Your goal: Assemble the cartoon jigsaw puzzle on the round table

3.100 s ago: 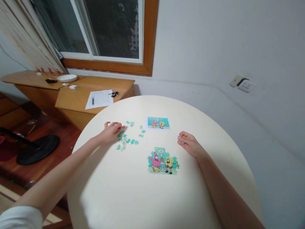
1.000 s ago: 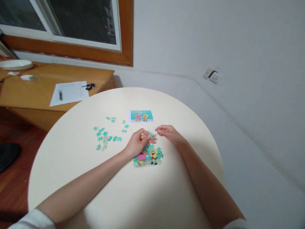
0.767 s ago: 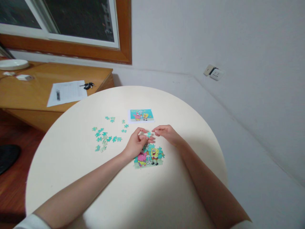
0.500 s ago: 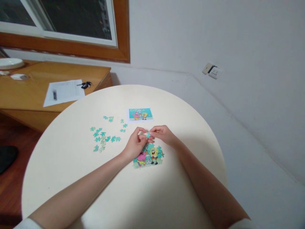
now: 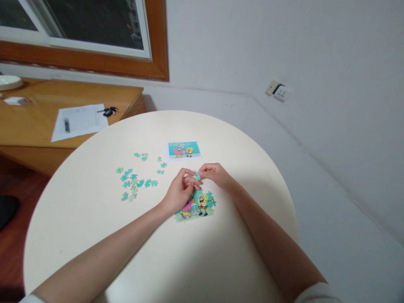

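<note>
Your right hand (image 5: 217,174) has closed in and seems to pinch the piece (image 5: 198,176), by the puzzle (image 5: 202,205) toward the table's (image 5: 202,123) far edge, suggesting a handover, though whether your left hand (image 5: 178,190) grips it I cannot tell.

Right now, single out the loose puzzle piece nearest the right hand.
The teal piece touching the right hand; the other loose pieces lie scattered on the table, beyond the left hand.

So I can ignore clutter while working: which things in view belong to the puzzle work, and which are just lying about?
Puzzle work:
teal piece at the right hand's fingertips
part-built puzzle
loose pieces
picture card
round table

Lying about, on wooden furniture:
paper sheet
keys
white dish
small white object
</note>
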The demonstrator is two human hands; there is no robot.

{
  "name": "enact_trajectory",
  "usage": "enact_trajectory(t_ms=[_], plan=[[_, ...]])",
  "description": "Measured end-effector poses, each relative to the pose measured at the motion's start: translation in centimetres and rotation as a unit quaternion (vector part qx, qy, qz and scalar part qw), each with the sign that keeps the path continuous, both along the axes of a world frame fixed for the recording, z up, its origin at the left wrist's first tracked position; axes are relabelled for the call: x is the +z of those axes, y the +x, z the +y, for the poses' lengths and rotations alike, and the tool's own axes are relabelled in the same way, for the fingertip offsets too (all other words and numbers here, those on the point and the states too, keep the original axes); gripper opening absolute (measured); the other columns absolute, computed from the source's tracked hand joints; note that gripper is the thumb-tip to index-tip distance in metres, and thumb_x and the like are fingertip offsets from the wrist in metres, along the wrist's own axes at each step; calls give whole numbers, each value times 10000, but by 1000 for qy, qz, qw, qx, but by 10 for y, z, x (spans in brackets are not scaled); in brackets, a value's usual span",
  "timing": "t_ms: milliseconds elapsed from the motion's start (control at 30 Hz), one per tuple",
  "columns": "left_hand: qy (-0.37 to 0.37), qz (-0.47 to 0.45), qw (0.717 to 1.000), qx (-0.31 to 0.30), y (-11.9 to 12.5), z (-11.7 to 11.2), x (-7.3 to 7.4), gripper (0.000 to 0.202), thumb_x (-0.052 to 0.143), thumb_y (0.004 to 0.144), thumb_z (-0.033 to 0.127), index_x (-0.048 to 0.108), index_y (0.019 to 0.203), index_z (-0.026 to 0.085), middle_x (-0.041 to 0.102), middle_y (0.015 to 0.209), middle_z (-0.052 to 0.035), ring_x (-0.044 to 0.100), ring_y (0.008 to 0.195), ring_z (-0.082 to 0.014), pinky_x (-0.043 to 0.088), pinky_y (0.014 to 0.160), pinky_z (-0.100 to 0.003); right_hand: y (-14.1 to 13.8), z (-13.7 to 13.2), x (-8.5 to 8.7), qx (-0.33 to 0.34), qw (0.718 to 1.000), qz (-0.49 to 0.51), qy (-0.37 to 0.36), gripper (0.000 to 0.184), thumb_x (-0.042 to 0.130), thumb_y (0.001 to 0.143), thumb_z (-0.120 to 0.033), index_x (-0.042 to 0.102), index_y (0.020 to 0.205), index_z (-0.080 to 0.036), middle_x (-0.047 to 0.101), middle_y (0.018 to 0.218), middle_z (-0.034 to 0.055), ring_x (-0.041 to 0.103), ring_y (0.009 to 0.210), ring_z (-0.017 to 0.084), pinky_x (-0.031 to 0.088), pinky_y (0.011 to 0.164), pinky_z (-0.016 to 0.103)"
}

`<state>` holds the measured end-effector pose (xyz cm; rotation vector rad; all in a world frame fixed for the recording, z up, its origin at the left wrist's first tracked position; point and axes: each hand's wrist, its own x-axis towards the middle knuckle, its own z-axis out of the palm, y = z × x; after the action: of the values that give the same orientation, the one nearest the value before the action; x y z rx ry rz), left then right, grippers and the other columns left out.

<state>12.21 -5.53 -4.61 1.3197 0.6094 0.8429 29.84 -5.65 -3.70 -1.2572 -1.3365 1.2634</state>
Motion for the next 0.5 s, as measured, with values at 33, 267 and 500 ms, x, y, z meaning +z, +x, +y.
enact_trajectory(t_ms=[33, 267, 500], plan=[[3, -1, 1000, 9, 0, 0, 0, 246, 564, 733, 126, 413, 905, 216, 674, 731, 26, 629, 676, -117, 464, 668, -261, 0, 0, 0, -7, 1000, 1, -3, 246, 733, 604, -389, 637, 622, -164, 597, 563, -28, 510, 566, 105, 388, 601, 272], [18, 14, 998, 64, -1, 4, 2, 168, 502, 704, 120, 442, 840, 199, 633, 672, 52, 574, 599, -105, 442, 624, -250, 2, 1, -2, -8, 1000, -6, -14, 199, 718, 608, -346, 648, 622, -161, 607, 569, -25, 514, 569, 98, 381, 608, 264], [134, 114, 977, 124, -11, 11, 7, 75, 416, 765, 134, 454, 780, 196, 571, 676, 22, 561, 632, -127, 441, 616, -266, 5, 3, -6, -15, 1000, 18, -15, 224, 743, 603, -366, 650, 641, -166, 605, 575, -21, 524, 586, 106, 396, 635, 280]])
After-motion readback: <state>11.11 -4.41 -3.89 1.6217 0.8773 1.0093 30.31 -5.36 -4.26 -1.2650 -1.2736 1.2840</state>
